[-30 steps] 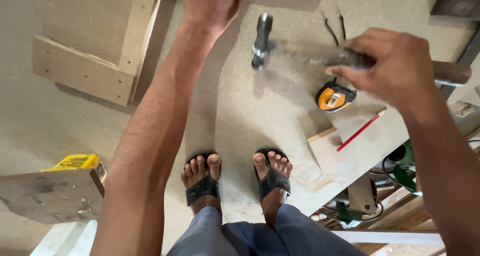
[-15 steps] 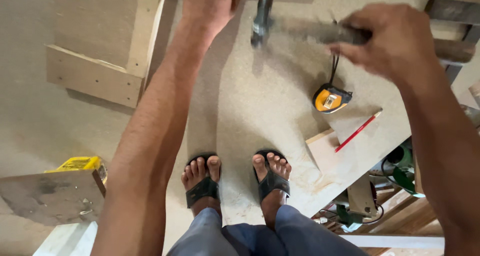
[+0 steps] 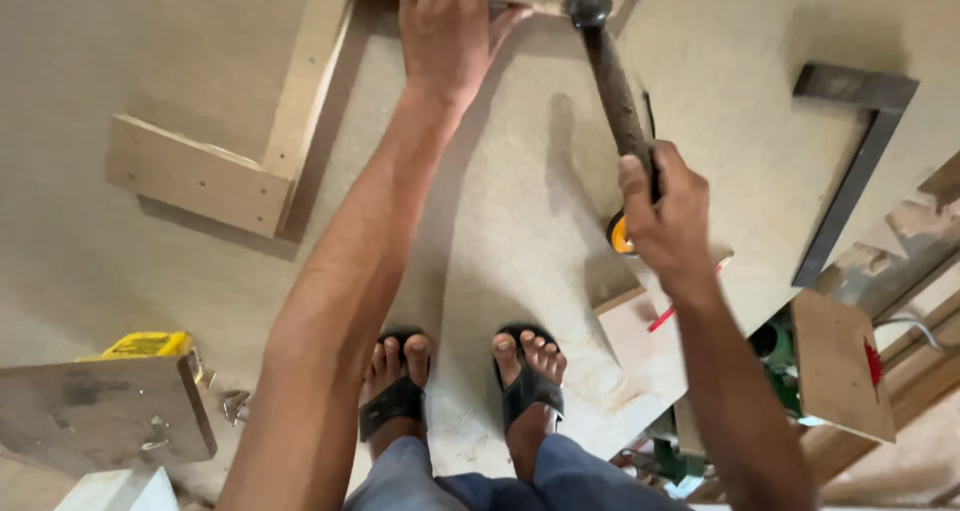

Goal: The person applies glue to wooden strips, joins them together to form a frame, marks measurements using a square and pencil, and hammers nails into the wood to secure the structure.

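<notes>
The wooden frame (image 3: 300, 101) on the board floor (image 3: 480, 271) already has two strips joined at a corner, with a third piece running along the top edge, so the assembly looks partly built and the joint at the top is the one in hand. The left hand (image 3: 440, 31) lies flat, fingers spread, pressing that top piece down; its grip closes on nothing. The right hand (image 3: 665, 206) has its grip wrapped tight round the handle of a hammer (image 3: 610, 81), whose head sits just beside the left thumb, at the strip's edge. No nail is visible there (too small to tell). A yellow tape measure (image 3: 620, 236) lies half hidden under the right hand, a metal square (image 3: 850, 161) well apart to the right.
</notes>
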